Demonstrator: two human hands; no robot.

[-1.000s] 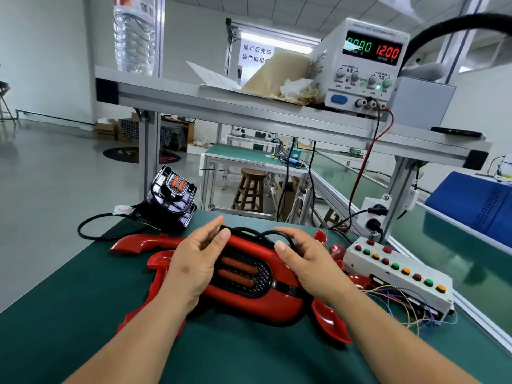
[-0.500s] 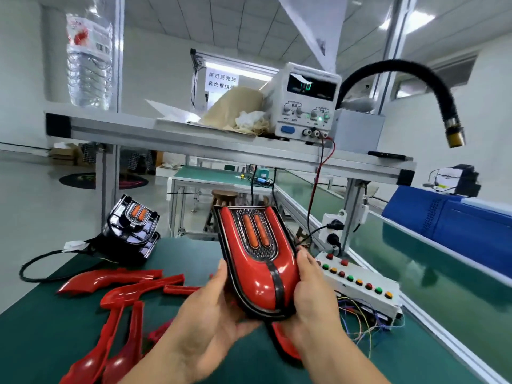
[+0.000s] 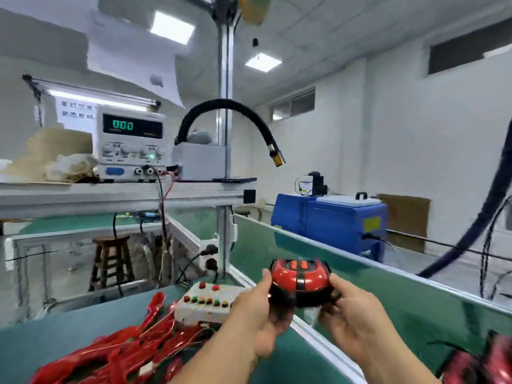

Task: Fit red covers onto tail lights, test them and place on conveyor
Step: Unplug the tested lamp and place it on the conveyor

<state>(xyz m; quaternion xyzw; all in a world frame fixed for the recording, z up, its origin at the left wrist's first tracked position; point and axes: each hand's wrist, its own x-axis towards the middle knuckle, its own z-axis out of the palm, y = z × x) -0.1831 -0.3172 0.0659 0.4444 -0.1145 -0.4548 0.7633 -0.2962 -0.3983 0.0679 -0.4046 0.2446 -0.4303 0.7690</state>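
Note:
I hold a tail light (image 3: 300,281) with its red cover fitted, black rim and two orange strips on top. My left hand (image 3: 263,309) grips its left side and my right hand (image 3: 352,322) grips its right side. It hangs in the air over the white rail between the bench and the green conveyor belt (image 3: 388,295). Another red tail light (image 3: 482,361), blurred, lies on the belt at the lower right. A heap of loose red covers (image 3: 119,353) lies on the green bench at the lower left.
A white test box with coloured buttons (image 3: 206,303) sits on the bench left of my hands. A power supply (image 3: 130,142) stands on the metal shelf (image 3: 124,195), a black flexible hose (image 3: 230,112) arcs above, and a blue machine (image 3: 329,220) stands beyond the belt.
My view and both hands swung right. The tail light went from upright in front of me above the bench to lying level over the conveyor's edge.

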